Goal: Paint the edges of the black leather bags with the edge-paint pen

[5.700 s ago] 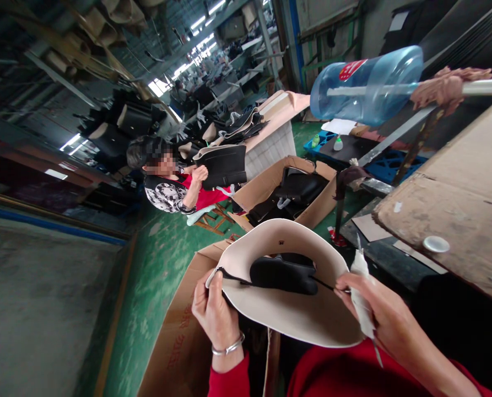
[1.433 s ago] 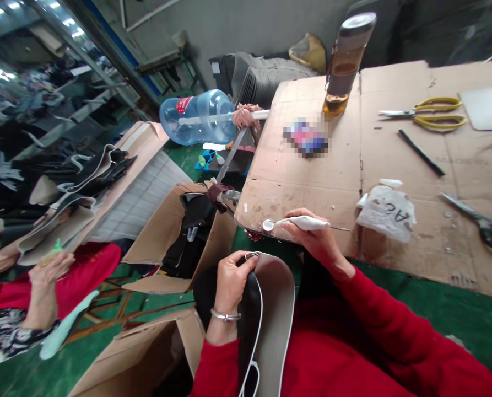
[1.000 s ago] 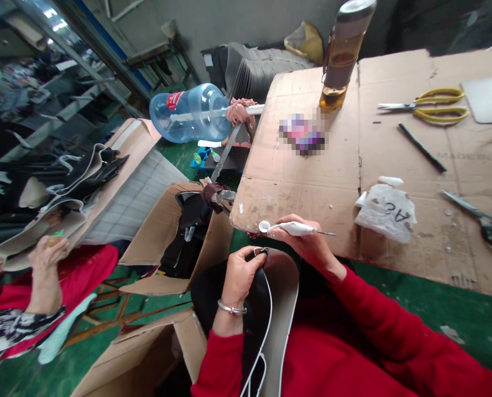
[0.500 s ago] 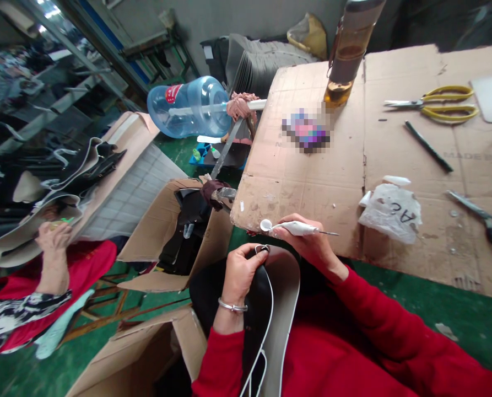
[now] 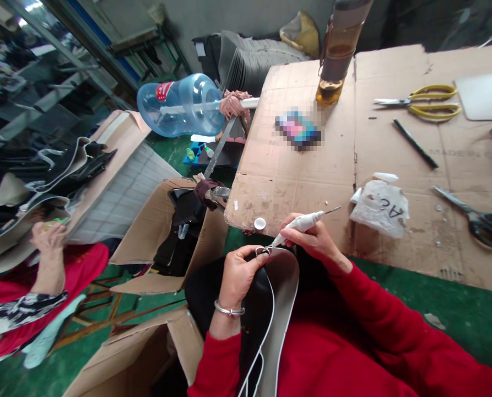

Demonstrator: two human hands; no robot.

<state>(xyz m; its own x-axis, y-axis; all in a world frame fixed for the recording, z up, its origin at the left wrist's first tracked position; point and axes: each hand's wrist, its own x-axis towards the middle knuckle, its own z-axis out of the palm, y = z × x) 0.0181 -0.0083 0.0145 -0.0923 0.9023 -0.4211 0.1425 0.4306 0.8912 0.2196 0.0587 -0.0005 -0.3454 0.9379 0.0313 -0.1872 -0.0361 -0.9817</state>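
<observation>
My left hand [image 5: 236, 275], a metal bangle at its wrist, pinches the upper edge of a black bag piece [image 5: 259, 314] with white edging and a greyish lining. A small loop or ring shows at the fingertips. In my right hand [image 5: 318, 242] is a white pen-like tool [image 5: 306, 221], with a tapered tip at one end and a thin metal spike at the other. Its tapered tip reaches the bag's edge beside my left thumb; whether it touches is hard to tell. A small white round cap or dish [image 5: 259, 223] lies on the table corner near both hands.
The cardboard-covered table [image 5: 303, 182] bears a phone [image 5: 298, 129], drink bottle [image 5: 339, 55], yellow-handled scissors [image 5: 433, 103], black scissors [image 5: 481, 220] and a crumpled plastic bag [image 5: 380, 209]. Cardboard boxes [image 5: 146, 237] stand at left. A co-worker's hand [image 5: 49, 240] holds another piece.
My right hand has brought the white tool's tapered tip from the white cap to the bag's edge, tilting the spike upward. My left hand keeps its pinch. The view has shifted slightly.
</observation>
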